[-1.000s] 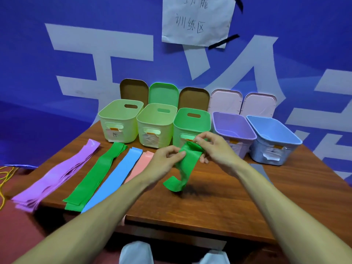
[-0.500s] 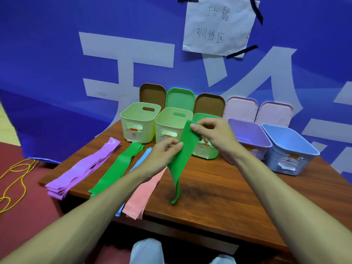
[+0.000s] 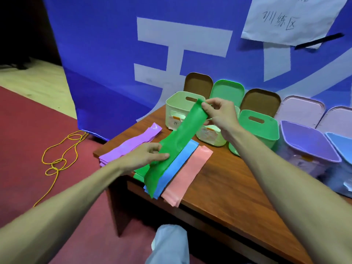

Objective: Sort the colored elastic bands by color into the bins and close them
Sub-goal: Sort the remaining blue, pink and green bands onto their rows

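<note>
Green band (image 3: 182,131) now drawn straight, smooth flat strip; left hand (image 3: 145,157) pinches middle, right hand (image 3: 221,117) pinches end.

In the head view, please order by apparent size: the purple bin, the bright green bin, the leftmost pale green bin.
1. purple bin, though it is nearer the camera, so its true size is unsure.
2. bright green bin.
3. pale green bin, farthest, partly behind the held green band.
</note>
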Demonstrator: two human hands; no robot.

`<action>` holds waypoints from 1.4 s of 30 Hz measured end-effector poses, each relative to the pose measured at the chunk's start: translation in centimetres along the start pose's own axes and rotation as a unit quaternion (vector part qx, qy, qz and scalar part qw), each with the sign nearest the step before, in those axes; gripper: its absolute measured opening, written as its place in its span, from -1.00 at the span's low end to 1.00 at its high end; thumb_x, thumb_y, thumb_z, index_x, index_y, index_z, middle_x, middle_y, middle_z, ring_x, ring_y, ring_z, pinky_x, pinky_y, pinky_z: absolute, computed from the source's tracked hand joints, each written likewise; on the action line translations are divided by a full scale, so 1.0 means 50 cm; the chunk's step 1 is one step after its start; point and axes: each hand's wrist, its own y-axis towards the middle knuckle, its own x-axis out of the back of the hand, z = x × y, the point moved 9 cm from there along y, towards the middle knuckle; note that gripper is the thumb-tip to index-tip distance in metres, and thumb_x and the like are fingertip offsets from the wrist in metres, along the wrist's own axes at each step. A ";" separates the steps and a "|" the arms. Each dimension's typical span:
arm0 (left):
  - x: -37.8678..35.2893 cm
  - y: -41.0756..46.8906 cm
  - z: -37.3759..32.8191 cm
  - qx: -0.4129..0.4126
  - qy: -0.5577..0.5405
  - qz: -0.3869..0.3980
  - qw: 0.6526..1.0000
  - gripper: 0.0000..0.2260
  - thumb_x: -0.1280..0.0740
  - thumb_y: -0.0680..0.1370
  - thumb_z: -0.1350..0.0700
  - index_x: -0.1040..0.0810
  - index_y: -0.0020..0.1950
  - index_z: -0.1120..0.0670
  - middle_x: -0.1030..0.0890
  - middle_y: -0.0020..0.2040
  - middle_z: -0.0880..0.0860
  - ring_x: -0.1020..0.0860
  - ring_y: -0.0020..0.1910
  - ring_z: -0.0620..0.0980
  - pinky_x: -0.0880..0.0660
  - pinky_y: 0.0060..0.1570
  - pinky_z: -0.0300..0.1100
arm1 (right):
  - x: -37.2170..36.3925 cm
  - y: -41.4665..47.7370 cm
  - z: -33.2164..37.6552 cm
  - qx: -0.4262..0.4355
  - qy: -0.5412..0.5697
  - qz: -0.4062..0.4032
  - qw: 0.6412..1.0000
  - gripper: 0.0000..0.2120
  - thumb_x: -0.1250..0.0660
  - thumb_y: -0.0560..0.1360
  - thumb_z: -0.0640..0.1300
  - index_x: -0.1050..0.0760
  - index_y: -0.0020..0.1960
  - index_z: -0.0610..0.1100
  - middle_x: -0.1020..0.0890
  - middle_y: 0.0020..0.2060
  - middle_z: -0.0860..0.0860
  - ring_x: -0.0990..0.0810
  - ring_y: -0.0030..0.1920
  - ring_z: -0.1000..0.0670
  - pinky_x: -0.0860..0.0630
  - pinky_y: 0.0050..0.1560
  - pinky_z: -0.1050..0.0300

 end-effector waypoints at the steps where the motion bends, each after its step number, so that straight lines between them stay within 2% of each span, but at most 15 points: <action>1: 0.019 -0.003 0.011 0.010 -0.004 -0.008 1.000 -0.47 -0.47 0.31 -0.18 -0.48 -0.06 0.26 -0.50 -0.20 0.18 -0.42 -0.20 0.03 -0.33 -0.18 -0.07 | -0.023 0.015 -0.015 -0.004 -0.016 0.009 1.000 -0.98 -0.35 0.51 -0.22 -0.56 -0.08 -0.15 -0.57 -0.19 -0.16 -0.56 -0.34 -0.03 -0.54 -0.49 0.19; 4: 0.059 0.000 0.052 0.044 -0.022 -0.006 0.999 -0.65 -0.34 0.39 0.06 -0.55 0.10 0.23 -0.64 0.00 0.12 -0.58 -0.05 -0.01 -0.49 -0.05 -0.20 | -0.086 0.062 -0.065 -0.027 -0.044 0.023 0.998 -0.86 -0.35 0.51 -0.21 -0.54 -0.21 -0.06 -0.58 -0.29 -0.08 -0.57 -0.38 -0.07 -0.59 -0.37 0.02; 8: 0.093 0.009 0.115 0.117 -0.048 -0.011 0.992 -0.63 -0.28 0.36 0.22 -0.53 0.17 0.21 -0.64 0.05 0.18 -0.61 -0.02 0.10 -0.50 0.05 -0.01 | -0.157 0.122 -0.127 -0.064 -0.092 0.044 0.993 -0.78 -0.29 0.52 -0.21 -0.49 -0.30 -0.07 -0.51 -0.40 0.03 -0.47 -0.47 0.04 -0.46 -0.47 0.13; 11: 0.108 0.025 0.143 0.144 0.042 -0.012 0.989 -0.81 -0.33 0.49 0.22 -0.53 0.09 0.20 -0.62 -0.15 0.09 -0.59 -0.21 0.03 -0.52 -0.18 -0.10 | -0.177 0.169 -0.182 -0.103 -0.105 0.043 0.988 -0.74 -0.23 0.52 -0.27 -0.46 -0.31 -0.06 -0.50 -0.38 0.00 -0.47 -0.47 0.03 -0.46 -0.48 0.17; 13: 0.114 0.041 0.155 0.150 0.075 -0.025 0.985 -0.86 -0.36 0.51 0.16 -0.51 0.01 0.19 -0.43 -0.33 -0.02 -0.42 -0.41 -0.12 -0.37 -0.43 -0.23 | -0.184 0.195 -0.224 -0.133 -0.112 0.051 0.983 -0.75 -0.17 0.49 -0.34 -0.46 -0.27 -0.07 -0.51 -0.31 -0.06 -0.48 -0.53 0.03 -0.42 -0.55 0.23; 15: 0.114 0.060 0.170 0.165 0.064 -0.039 0.983 -0.90 -0.38 0.51 0.15 -0.50 -0.03 0.11 -0.38 -0.38 -0.08 -0.35 -0.51 -0.20 -0.28 -0.55 -0.33 | -0.191 0.212 -0.265 -0.152 -0.118 0.060 0.979 -0.75 -0.16 0.46 -0.38 -0.49 -0.22 -0.10 -0.54 -0.26 -0.10 -0.49 -0.59 0.05 -0.42 -0.58 0.25; 17: 0.108 0.078 0.178 0.168 0.061 -0.047 0.983 -0.88 -0.40 0.50 0.17 -0.49 -0.01 0.09 -0.38 -0.38 -0.06 -0.35 -0.51 -0.20 -0.25 -0.60 -0.40 | -0.197 0.220 -0.304 -0.169 -0.118 0.061 0.977 -0.74 -0.20 0.45 -0.40 -0.51 -0.23 -0.09 -0.57 -0.27 -0.11 -0.52 -0.56 0.06 -0.48 -0.56 0.26; 20: 0.104 0.100 0.198 0.176 0.075 -0.058 0.980 -0.91 -0.35 0.53 0.18 -0.49 0.01 0.09 -0.41 -0.32 0.00 -0.37 -0.40 -0.09 -0.28 -0.53 -0.34 | -0.207 0.221 -0.353 -0.183 -0.120 0.064 0.974 -0.81 -0.27 0.47 -0.36 -0.58 -0.07 -0.12 -0.56 -0.31 -0.06 -0.48 -0.62 0.15 -0.46 -0.57 0.31; 24: 0.110 0.115 0.213 0.189 0.129 -0.060 0.972 -0.90 -0.30 0.54 0.18 -0.50 0.05 0.07 -0.46 -0.26 0.00 -0.41 -0.41 -0.10 -0.32 -0.60 -0.37 | -0.215 0.232 -0.403 -0.178 -0.143 0.060 0.972 -0.77 -0.26 0.52 -0.31 -0.60 0.11 -0.15 -0.60 -0.12 -0.06 -0.54 -0.46 0.03 -0.47 -0.56 0.32; 26: 0.115 0.118 0.213 0.189 0.153 -0.056 0.968 -0.88 -0.31 0.54 0.17 -0.49 0.07 0.07 -0.50 -0.24 0.01 -0.46 -0.37 -0.08 -0.39 -0.53 -0.32 | -0.220 0.240 -0.411 -0.164 -0.156 0.062 0.972 -0.78 -0.27 0.53 -0.29 -0.59 0.12 -0.14 -0.60 -0.06 -0.05 -0.57 -0.38 0.01 -0.46 -0.54 0.35; 28: 0.120 0.121 0.217 0.191 0.189 -0.053 0.962 -0.84 -0.35 0.53 0.13 -0.48 0.09 0.07 -0.53 -0.19 0.01 -0.52 -0.27 -0.01 -0.44 -0.38 -0.20 | -0.229 0.248 -0.419 -0.146 -0.166 0.063 0.973 -0.80 -0.28 0.53 -0.26 -0.61 0.10 -0.11 -0.64 0.00 -0.05 -0.63 -0.23 -0.06 -0.61 -0.27 0.21; 30: 0.124 0.124 0.217 0.187 0.238 -0.056 0.952 -0.79 -0.38 0.51 0.11 -0.48 0.11 0.09 -0.51 -0.17 0.00 -0.52 -0.18 0.02 -0.43 -0.26 -0.18 | -0.238 0.252 -0.425 -0.126 -0.186 0.070 0.972 -0.80 -0.29 0.53 -0.25 -0.62 0.09 -0.11 -0.66 0.05 -0.06 -0.65 -0.04 -0.13 -0.60 0.06 -0.02; 33: 0.123 0.131 0.211 0.180 0.300 -0.064 0.935 -0.74 -0.38 0.49 0.12 -0.47 0.15 0.08 -0.50 -0.11 -0.01 -0.49 -0.12 -0.02 -0.43 -0.16 -0.20 | -0.252 0.251 -0.430 -0.099 -0.232 0.093 0.963 -0.79 -0.28 0.54 -0.26 -0.62 0.11 -0.14 -0.65 0.11 -0.07 -0.60 0.11 -0.13 -0.47 0.27 0.07; 36: 0.125 0.137 0.212 0.183 0.333 -0.067 0.922 -0.74 -0.37 0.48 0.14 -0.46 0.15 0.09 -0.51 -0.12 -0.02 -0.49 -0.12 -0.01 -0.44 -0.17 -0.17 | -0.265 0.246 -0.427 -0.065 -0.273 0.111 0.953 -0.76 -0.25 0.55 -0.26 -0.60 0.15 -0.15 -0.62 0.17 -0.07 -0.53 0.22 -0.08 -0.36 0.28 0.19; 42: 0.131 0.141 0.223 0.199 0.383 -0.048 0.901 -0.70 -0.38 0.44 0.07 -0.38 0.11 0.00 -0.55 -0.16 0.01 -0.54 -0.15 0.02 -0.53 -0.16 0.01 | -0.282 0.243 -0.430 -0.009 -0.382 0.135 0.914 -0.77 -0.29 0.52 -0.20 -0.58 0.15 -0.07 -0.64 0.10 -0.13 -0.57 0.12 -0.19 -0.52 0.16 -0.06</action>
